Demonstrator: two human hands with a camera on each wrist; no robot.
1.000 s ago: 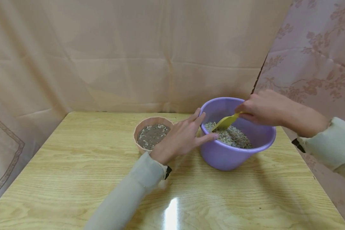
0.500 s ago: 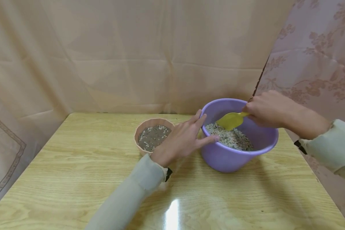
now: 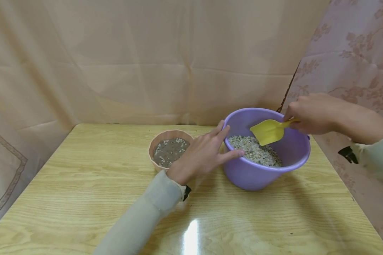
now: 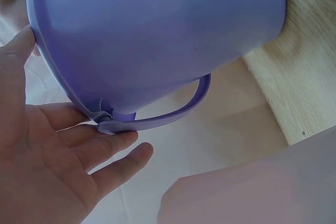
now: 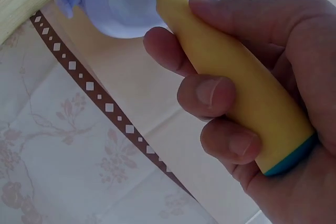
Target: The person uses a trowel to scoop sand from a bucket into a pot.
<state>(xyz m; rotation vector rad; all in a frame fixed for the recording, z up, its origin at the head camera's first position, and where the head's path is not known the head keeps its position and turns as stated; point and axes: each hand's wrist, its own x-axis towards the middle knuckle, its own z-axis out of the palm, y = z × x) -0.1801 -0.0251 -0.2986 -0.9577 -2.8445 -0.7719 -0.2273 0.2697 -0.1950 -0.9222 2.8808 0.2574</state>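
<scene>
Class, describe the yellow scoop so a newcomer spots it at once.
On the wooden table, find the purple bucket, right of the peach pot. Over its grainy contents, the right hand holds the scoop, set apart from purple and peach neighbours by its yellow.

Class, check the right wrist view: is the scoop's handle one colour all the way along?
No, the scoop's handle is yellow but ends in a blue-green tip.

wood-grain table (image 3: 83,198) | beige drape (image 3: 140,71) behind | floral cloth (image 3: 364,60) right, perhaps curtain
</scene>
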